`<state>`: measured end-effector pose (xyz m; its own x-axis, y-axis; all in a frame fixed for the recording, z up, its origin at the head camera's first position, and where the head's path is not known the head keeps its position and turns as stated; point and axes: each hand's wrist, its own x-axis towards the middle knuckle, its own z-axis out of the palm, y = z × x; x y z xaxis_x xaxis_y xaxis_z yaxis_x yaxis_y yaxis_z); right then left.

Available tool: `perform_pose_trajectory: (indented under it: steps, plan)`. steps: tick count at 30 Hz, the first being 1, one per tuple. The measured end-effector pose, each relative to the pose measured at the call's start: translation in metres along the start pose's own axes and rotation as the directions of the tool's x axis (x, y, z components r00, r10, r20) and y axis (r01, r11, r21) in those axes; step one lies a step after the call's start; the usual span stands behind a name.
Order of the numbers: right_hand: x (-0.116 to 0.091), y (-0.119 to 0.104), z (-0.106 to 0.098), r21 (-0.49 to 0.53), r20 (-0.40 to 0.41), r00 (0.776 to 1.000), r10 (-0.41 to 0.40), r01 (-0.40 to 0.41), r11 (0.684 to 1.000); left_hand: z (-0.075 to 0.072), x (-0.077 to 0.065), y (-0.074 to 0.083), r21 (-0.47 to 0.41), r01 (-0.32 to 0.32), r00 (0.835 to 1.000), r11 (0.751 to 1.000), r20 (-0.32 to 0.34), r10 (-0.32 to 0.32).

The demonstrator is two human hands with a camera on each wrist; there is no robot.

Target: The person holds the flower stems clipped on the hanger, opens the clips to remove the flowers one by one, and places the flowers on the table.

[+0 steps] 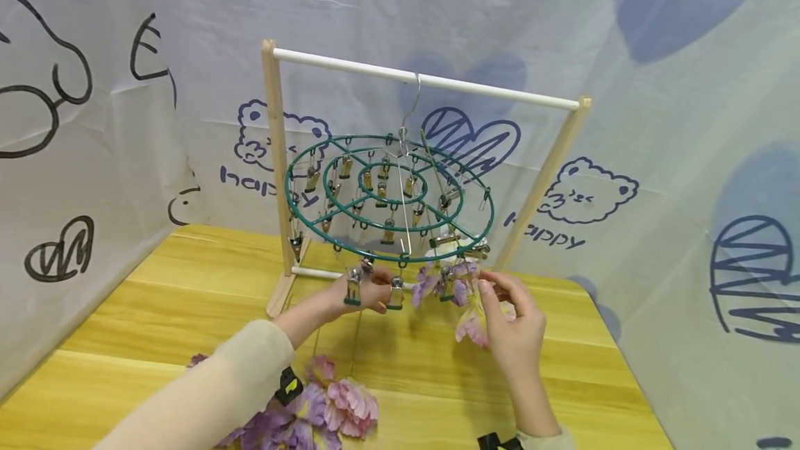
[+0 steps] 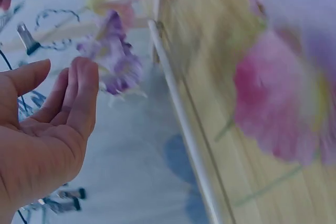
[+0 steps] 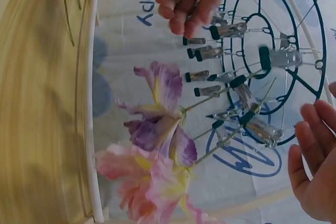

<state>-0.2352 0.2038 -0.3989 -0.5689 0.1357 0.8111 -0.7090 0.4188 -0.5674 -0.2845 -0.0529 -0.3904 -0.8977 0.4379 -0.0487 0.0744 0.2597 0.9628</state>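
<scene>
A round green clip hanger (image 1: 290,203) hangs by its hook, with many small metal clips on its rings. Below its right side, a purple flower (image 3: 157,132) and a pink flower (image 3: 144,187) hang with their stems in clips. My right hand (image 1: 517,321) is beside these flowers at the hanger's edge; in the right wrist view its fingers (image 3: 310,140) are loosely bent around nothing. Behind the front clips (image 1: 396,294) reaches my left hand (image 1: 371,290), partly hidden by them in the head view. The left wrist view shows its fingers (image 2: 79,93) relaxed, holding nothing.
The hanger's hook sits over the white top bar (image 1: 350,67) of a wooden stand (image 1: 544,182). Loose pink and purple flowers (image 1: 353,408) with long stems lie on the yellow wooden table (image 1: 581,367) at the front left. Printed cloth (image 1: 675,130) surrounds the table behind.
</scene>
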Motion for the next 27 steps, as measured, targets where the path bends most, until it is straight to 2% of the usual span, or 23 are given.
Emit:
perform_pose_trajectory:
  steps: [3, 5, 7, 11, 14, 18, 20, 21, 24, 25, 27]
  plan:
    - [0.004, 0.004, -0.003, -0.021, -0.05, 0.999, -0.011, 0.01, 1.0, 0.013, 0.0, 0.004, 0.087, -0.008, 0.999, 0.996, -0.041, 0.012]
    - [0.008, 0.008, -0.005, -0.037, -0.08, 0.997, -0.006, 0.003, 0.999, 0.021, 0.0, 0.006, 0.109, -0.011, 0.997, 0.994, -0.073, 0.019]
    - [0.012, 0.011, -0.006, -0.052, -0.101, 0.995, -0.005, -0.001, 0.999, 0.028, 0.002, 0.008, 0.124, -0.043, 0.994, 0.991, -0.092, 0.054]
    - [0.02, 0.018, -0.01, -0.069, -0.113, 0.994, -0.004, -0.004, 0.998, 0.042, 0.009, 0.009, 0.083, -0.157, 0.982, 0.984, -0.093, 0.165]
    - [0.024, 0.021, -0.011, -0.089, -0.106, 0.994, 0.008, -0.017, 0.996, 0.053, 0.017, 0.009, 0.028, -0.223, 0.969, 0.974, -0.101, 0.225]
    - [0.029, 0.026, -0.013, -0.116, -0.072, 0.997, 0.018, -0.026, 0.993, 0.066, 0.029, 0.01, -0.032, -0.235, 0.961, 0.971, -0.16, 0.227]
    - [0.031, 0.029, -0.013, -0.11, -0.053, 0.999, 0.014, -0.019, 0.994, 0.072, 0.037, 0.012, -0.051, -0.279, 0.941, 0.959, -0.214, 0.262]
    - [0.033, 0.026, -0.012, -0.109, -0.046, 0.999, 0.012, -0.016, 0.994, 0.076, 0.041, 0.012, -0.073, -0.308, 0.926, 0.949, -0.254, 0.281]
    - [0.035, 0.027, -0.009, -0.106, -0.027, 0.999, 0.033, -0.036, 0.994, 0.086, 0.057, 0.009, -0.095, -0.399, 0.867, 0.912, -0.364, 0.341]
    - [0.035, 0.029, -0.009, -0.101, -0.015, 0.999, 0.049, -0.05, 0.994, 0.089, 0.061, 0.006, -0.122, -0.426, 0.852, 0.896, -0.386, 0.353]
    - [0.034, 0.031, -0.007, -0.101, 0.014, 0.996, 0.086, -0.084, 0.991, 0.094, 0.068, 0.002, -0.159, -0.443, 0.836, 0.882, -0.428, 0.343]
